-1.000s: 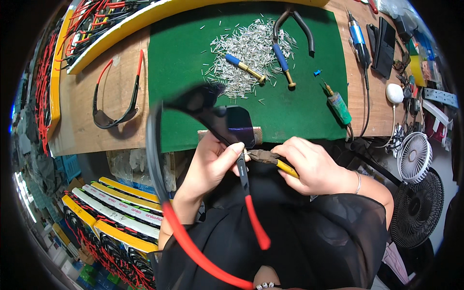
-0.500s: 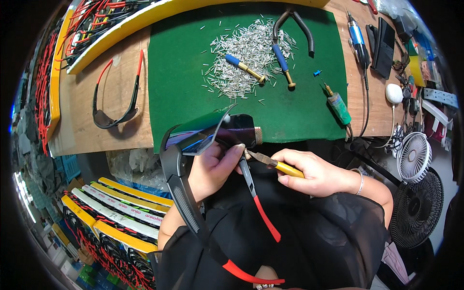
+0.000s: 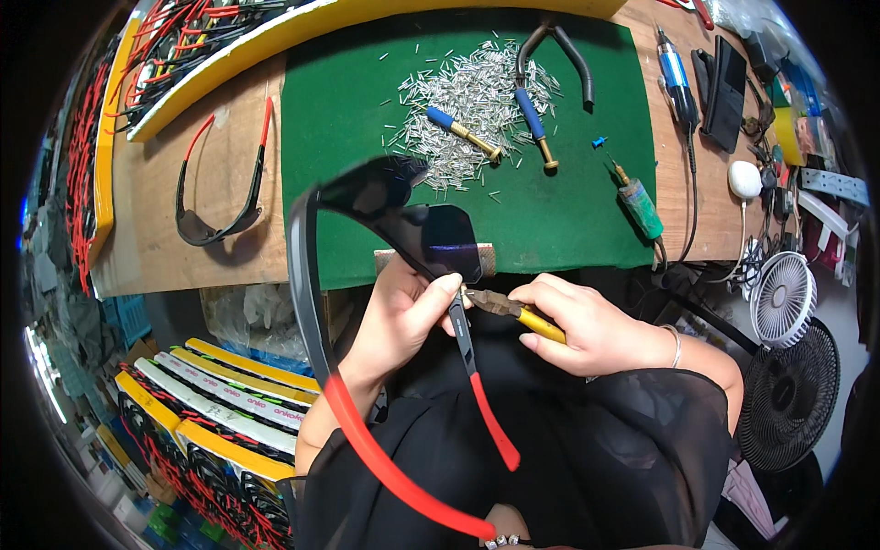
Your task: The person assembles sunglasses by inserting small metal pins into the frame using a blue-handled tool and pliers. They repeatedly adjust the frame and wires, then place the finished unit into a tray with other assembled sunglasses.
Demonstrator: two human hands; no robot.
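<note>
Two hands meet: left hand point(image 3: 399, 316) grips sunglasses point(image 3: 385, 275), right hand point(image 3: 587, 325) grips pliers point(image 3: 509, 309).

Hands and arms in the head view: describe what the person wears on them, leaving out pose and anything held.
Both hands are bare, without gloves. The left hand shows no ring or band. The right hand has a thin bracelet at the wrist. Loose black sleeves cover the upper arms, leaving the forearms uncovered.

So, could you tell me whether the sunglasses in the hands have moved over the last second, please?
Yes. The sunglasses have turned: against the green mat, the long red-tipped arm has swung from reaching up over the mat to hanging down over the lap. The left hand holds them.
</note>
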